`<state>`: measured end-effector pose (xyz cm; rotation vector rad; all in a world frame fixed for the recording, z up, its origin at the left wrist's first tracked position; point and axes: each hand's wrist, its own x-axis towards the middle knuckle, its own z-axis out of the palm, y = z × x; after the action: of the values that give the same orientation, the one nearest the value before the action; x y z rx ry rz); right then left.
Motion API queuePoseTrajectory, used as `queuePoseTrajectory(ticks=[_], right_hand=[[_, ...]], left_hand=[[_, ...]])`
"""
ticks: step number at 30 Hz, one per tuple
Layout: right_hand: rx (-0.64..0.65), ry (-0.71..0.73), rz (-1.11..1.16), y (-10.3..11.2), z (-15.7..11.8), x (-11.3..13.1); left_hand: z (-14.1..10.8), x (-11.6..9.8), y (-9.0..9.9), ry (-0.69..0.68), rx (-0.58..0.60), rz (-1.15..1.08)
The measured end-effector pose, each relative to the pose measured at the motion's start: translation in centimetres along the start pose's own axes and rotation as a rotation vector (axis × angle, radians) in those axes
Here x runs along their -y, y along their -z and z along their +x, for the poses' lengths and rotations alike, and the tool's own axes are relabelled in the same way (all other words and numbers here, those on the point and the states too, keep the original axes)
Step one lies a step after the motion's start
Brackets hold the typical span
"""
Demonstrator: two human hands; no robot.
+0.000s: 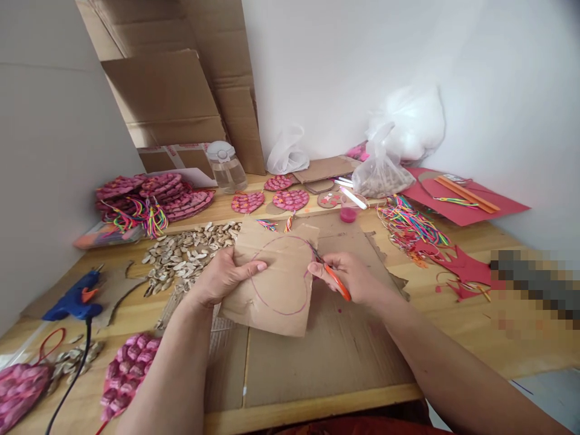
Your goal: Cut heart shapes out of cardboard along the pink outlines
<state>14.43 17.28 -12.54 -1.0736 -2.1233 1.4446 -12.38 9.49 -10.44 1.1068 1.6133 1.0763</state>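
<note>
My left hand (225,275) grips a piece of cardboard (281,284) by its left side, thumb on top and the other fingers hidden beneath. A rounded outline in purple is drawn on the cardboard. My right hand (347,275) is closed around orange-handled scissors (338,282) at the cardboard's right edge, by the drawn line. The scissor blades point up and away from me, partly hidden by the cardboard. Under both hands lies a larger cardboard sheet (326,362) on the wooden table.
Peanut shells (181,254) lie left of the cardboard, near a blue glue gun (75,299) with a black cord. Pink shell-covered pieces (131,368), a water bottle (226,168), a cup of pink liquid (348,212), coloured strings (412,220) and red paper (466,196) surround the work area.
</note>
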Motion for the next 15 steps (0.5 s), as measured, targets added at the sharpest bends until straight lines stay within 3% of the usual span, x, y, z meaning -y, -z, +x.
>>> queuePoseTrajectory(ticks=[15], right_hand=[[0.029,0.017,-0.028,-0.16,0.08,0.12]], left_hand=[[-0.26,-0.15,0.39,0.036,0.019,-0.001]])
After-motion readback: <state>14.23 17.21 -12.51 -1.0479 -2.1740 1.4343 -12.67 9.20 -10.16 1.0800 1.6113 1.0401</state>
